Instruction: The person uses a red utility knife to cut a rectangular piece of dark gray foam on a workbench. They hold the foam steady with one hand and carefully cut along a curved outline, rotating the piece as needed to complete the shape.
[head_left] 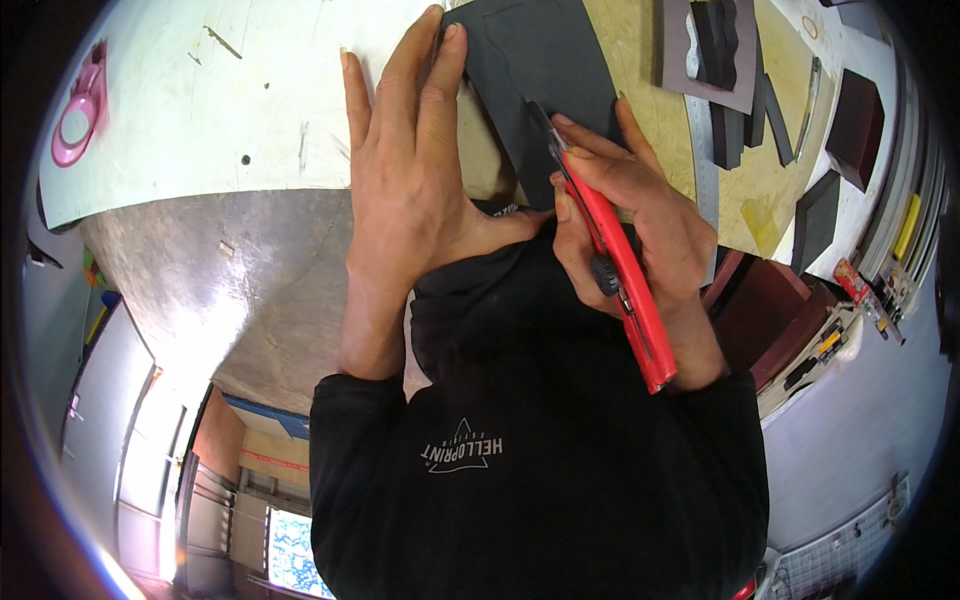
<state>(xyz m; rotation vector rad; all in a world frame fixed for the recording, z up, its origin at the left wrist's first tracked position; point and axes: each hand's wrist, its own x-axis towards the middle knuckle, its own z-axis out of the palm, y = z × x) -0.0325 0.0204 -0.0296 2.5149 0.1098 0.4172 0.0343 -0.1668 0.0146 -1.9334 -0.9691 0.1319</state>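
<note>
Dark foam sheet [545,75] lies flat on the tabletop [240,90], pinned by the left hand [420,190] spread flat, fingers beside the cut line. Right hand [640,225] grips a red utility knife [615,260], blade in the sheet; a slip could likely nick those fingers or veer off line.

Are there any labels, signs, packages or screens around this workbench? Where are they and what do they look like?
Printed logo: on the chest of the black sweatshirt, lower centre; a small white triangle outline with a line of white lettering.
Packages, signs, screens: none I can make out; the small coloured items at the right edge are too blurred to identify.
</note>
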